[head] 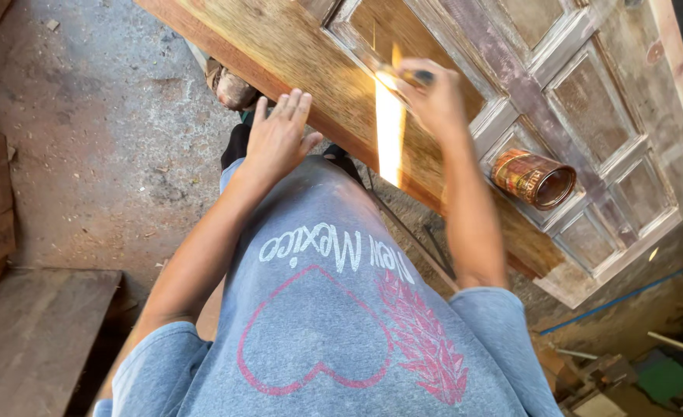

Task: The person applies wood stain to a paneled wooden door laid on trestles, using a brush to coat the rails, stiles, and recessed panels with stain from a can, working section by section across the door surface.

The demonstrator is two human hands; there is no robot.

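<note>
A large weathered wooden panelled door [511, 100] lies flat, running diagonally from the top centre to the right edge of the view, its reddish near edge facing the person; dusty concrete floor [102, 154] lies open to its left. The left hand [278, 139] rests palm-down at that near edge, fingers straight and close together. The right hand [433, 96] pinches a thin dark-handled brush [412, 76] over a panel moulding, its tip blurred. A round rust-brown open tin [535, 179] lies on the door, right of the forearm.
</note>
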